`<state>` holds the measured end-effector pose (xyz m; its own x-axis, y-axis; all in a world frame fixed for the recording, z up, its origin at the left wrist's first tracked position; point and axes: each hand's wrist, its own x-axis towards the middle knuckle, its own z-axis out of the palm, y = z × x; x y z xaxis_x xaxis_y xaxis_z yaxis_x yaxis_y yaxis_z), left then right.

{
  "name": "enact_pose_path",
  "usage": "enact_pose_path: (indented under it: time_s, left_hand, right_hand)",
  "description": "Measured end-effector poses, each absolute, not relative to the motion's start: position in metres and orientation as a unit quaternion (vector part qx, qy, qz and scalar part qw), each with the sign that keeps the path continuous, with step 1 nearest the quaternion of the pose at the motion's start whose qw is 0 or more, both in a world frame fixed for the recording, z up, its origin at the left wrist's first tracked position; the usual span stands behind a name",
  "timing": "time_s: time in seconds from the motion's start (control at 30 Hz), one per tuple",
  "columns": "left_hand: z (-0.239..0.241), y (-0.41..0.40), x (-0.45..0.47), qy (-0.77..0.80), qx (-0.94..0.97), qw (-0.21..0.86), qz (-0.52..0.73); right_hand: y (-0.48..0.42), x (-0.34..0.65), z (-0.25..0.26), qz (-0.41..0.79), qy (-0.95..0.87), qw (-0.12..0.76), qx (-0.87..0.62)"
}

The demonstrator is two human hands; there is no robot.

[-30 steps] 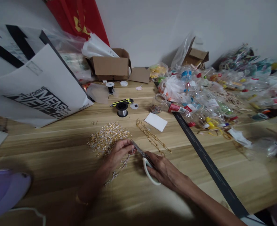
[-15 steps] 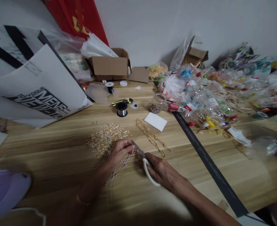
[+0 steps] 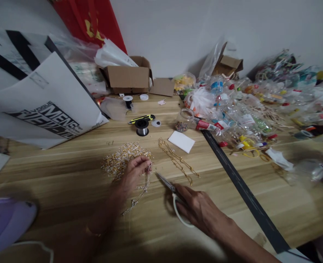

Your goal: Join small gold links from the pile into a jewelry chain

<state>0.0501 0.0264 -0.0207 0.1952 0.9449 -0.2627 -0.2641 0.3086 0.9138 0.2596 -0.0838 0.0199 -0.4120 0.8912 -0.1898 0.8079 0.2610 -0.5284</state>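
My left hand pinches one end of a silver beaded chain, whose length trails down onto the wooden table. Just behind that hand lies a heap of gold and silver bead pieces, partly covered by it. My right hand grips white-handled scissors by their loops, and the blades look closed, pointing toward the left hand but apart from the chain. A gold beaded chain rests on the table beyond the scissors.
Behind the hands are a wire spool, a yellow utility knife, a white card and a jar of beads. A dark strip crosses the right side, by piled plastic bottles. A paper bag stands left.
The scissors have drawn away from the chain, moving down and right with my right hand. My left hand has shifted slightly up and left, still pinching the silver chain.
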Motion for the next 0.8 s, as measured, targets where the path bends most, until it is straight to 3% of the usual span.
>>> enact_pose_path:
  time_s: [0.27,0.57,0.8]
  left_hand:
    - [-0.025,0.025,0.051,0.449,0.389,0.684,0.423]
    - [-0.022,0.023,0.052,0.455,0.406,0.679,0.409]
    - [-0.023,0.023,0.050,0.466,0.434,0.652,0.412]
  right_hand:
    - [-0.094,0.242,0.013,0.089,-0.851,-0.011,-0.518]
    - [-0.050,0.250,0.042,0.094,-0.853,-0.069,-0.509]
    - [0.023,0.240,0.012,0.073,-0.839,-0.060,-0.535]
